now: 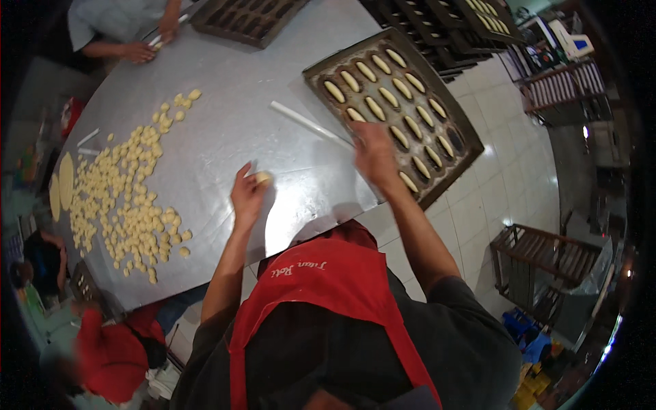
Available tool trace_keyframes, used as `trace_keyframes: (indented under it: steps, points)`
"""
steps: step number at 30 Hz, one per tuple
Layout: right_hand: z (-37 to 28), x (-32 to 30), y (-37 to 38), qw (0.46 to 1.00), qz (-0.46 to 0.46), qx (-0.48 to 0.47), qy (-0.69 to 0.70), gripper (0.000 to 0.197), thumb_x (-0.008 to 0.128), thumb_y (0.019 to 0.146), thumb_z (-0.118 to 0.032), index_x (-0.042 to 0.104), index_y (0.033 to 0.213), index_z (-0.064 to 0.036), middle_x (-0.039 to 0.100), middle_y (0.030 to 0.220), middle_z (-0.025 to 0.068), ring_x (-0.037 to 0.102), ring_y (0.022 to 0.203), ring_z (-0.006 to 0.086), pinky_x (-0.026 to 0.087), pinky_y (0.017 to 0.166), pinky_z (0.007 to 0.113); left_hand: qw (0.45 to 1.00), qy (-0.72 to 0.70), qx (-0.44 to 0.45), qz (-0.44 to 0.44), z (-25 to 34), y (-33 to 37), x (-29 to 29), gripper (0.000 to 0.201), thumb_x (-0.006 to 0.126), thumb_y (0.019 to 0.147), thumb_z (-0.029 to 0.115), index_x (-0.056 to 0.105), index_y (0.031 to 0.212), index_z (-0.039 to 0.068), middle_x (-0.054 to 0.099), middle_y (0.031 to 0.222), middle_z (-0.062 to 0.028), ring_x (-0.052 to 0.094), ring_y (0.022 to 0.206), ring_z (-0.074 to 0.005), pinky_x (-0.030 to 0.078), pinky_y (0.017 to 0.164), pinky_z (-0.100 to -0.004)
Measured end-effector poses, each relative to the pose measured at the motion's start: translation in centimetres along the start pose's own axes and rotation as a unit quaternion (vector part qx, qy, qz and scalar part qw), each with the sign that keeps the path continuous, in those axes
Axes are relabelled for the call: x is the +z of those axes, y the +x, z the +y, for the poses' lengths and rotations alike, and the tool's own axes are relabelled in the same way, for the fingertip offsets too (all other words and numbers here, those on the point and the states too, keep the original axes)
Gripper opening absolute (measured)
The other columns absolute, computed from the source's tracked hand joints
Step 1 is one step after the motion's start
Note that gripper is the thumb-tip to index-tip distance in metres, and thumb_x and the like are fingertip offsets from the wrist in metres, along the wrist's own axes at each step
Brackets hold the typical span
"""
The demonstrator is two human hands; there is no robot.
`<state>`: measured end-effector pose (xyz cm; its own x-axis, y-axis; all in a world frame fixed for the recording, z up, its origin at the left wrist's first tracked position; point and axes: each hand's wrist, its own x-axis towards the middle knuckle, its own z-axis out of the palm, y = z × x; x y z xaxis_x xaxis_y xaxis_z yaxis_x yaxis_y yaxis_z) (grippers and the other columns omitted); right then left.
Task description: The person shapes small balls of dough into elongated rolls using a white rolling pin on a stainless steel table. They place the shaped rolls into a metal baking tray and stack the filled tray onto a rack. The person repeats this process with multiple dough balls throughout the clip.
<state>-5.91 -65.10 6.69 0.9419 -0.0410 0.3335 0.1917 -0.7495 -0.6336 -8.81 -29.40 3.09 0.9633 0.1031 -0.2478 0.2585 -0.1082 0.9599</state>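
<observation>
My left hand [247, 196] is above the metal table [232, 130], its thumb and fingers closed on a small pale dough ball [262, 177]. My right hand [374, 154] is over the near left edge of a dark baking tray [447, 167]. It looks smeared by motion, and its fingertips are hidden from me. Just beyond it lies a dough piece [355, 115] in one of the tray's hollows. A white rolling pin [307, 121] rests on the table, its right end next to my right hand. Several long dough pieces [412, 126] fill rows of hollows in the tray.
Many dough balls [133, 178] are spread across the table's left side, beside flat dough strips [65, 181]. At the far left another person's hands [147, 49] hold a white rod. A second tray [249, 19] sits at the back, stacked trays [437, 27] beyond. A person in red [113, 355] is lower left.
</observation>
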Motion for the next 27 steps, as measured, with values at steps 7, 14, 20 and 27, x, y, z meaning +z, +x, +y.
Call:
trace_keyframes:
  steps: [7,14,20,27]
  points:
    - [-5.6,11.0,-0.6,0.992,-0.094,0.004,-0.085,0.049,0.077,0.097,-0.013,0.066,0.143,-0.0041,0.070,0.131,0.0168,0.063,0.122,0.0379,0.045,0.106,0.056,0.817,0.481,0.319,-0.008,0.8,-4.5,0.4,0.052,0.074,0.102,0.026,0.067,0.151,0.008,0.060,0.159,-0.0214,0.057,0.142,-0.0437,0.047,0.115,-0.0571]
    - [-8.0,12.7,-2.3,0.963,-0.153,-0.214,0.055,0.039,0.075,0.097,-0.011,0.071,0.135,-0.0050,0.071,0.126,0.0145,0.063,0.119,0.0371,0.047,0.105,0.054,0.816,0.537,0.212,0.033,-0.5,1.6,-1.7,0.076,0.059,0.111,0.032,0.033,0.177,0.005,0.025,0.183,-0.0280,0.024,0.169,-0.0502,0.021,0.136,-0.0614]
    - [-9.3,13.2,-3.7,0.979,-0.149,-0.134,0.018,0.062,0.086,0.089,-0.032,0.064,0.138,0.0001,0.067,0.131,0.0177,0.057,0.124,0.0414,0.046,0.103,0.057,0.786,0.558,0.268,0.006,-0.8,1.2,-2.4,0.081,0.063,0.107,0.034,0.034,0.175,0.002,0.030,0.183,-0.0228,0.024,0.171,-0.0416,0.016,0.138,-0.0601]
    - [-7.2,12.1,-5.7,0.978,-0.178,0.094,0.055,0.043,0.084,0.085,-0.006,0.069,0.126,-0.0045,0.070,0.124,0.0150,0.061,0.122,0.0373,0.046,0.101,0.053,0.829,0.453,0.290,-0.155,-2.0,-8.1,-2.0,0.069,0.068,0.104,0.028,0.048,0.163,-0.001,0.052,0.164,-0.0228,0.047,0.155,-0.0411,0.033,0.132,-0.0537]
